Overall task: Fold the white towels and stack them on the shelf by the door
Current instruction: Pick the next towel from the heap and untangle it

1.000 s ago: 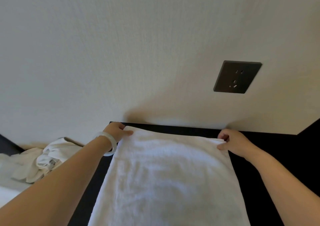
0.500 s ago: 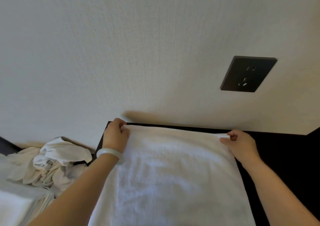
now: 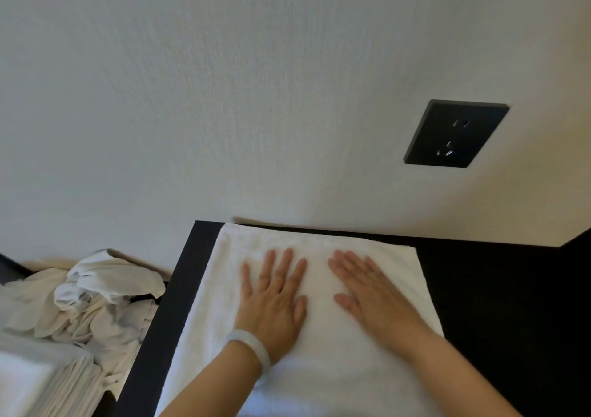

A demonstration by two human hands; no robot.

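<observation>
The white towel lies flat on the dark counter, its near end cut off below. We press it with left hand and right hand side by side, fingers straight and spread. Left of the left hand sits a crumpled cloth heap, partly blurred.

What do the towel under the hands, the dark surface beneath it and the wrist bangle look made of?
Towel: white terry, likely cotton; nubby looped pile shows. Dark surface: matte black, perhaps painted or laminated board; flat, no grain visible. Bangle: smooth, pale, translucent and glossy; maybe jade or glass, cannot tell which.
</observation>
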